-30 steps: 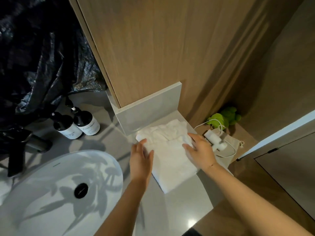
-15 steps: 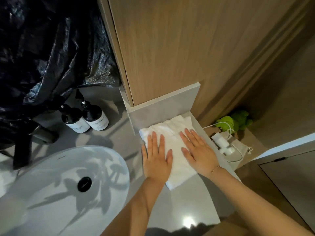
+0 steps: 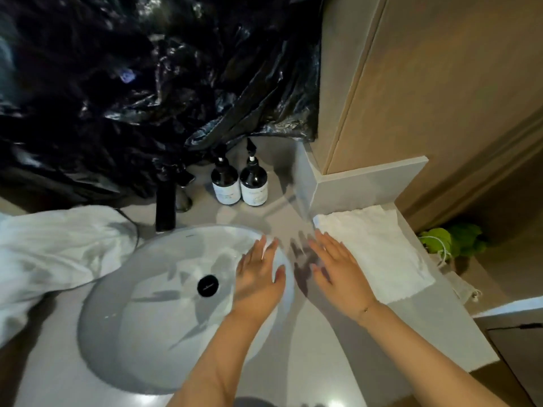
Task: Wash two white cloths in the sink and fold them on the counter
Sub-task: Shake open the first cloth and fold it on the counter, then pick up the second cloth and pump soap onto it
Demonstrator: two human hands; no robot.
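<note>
step: judging by the layout, one cloth is done and folded; the turn now goes to the second cloth, which looks unwashed or at least unfolded.
folded cloth (image 3: 373, 251): lies flat in a neat rectangle on the counter (image 3: 323, 342), to the right of the sink (image 3: 164, 312), tucked against the grey upstand.
second cloth (image 3: 55, 254): a crumpled white heap on the counter left of the sink, one edge draped at the basin rim.
left hand (image 3: 258, 277): fingers straight and spread, holding nothing, hovering over the sink's right rim.
right hand (image 3: 338, 268): flat and empty too, over bare counter between the sink and the folded cloth, fingertips just beside the cloth's near left edge; contact cannot be told.
cloth versus grip: the heap is well apart from both hands, across the whole basin.
next move: probably a reach left over the sink, gathering the loose heap in a full-handed grip so no corner trails.
nearby: black tap (image 3: 166, 204) and two dark pump bottles (image 3: 239, 183) behind the sink.
</note>
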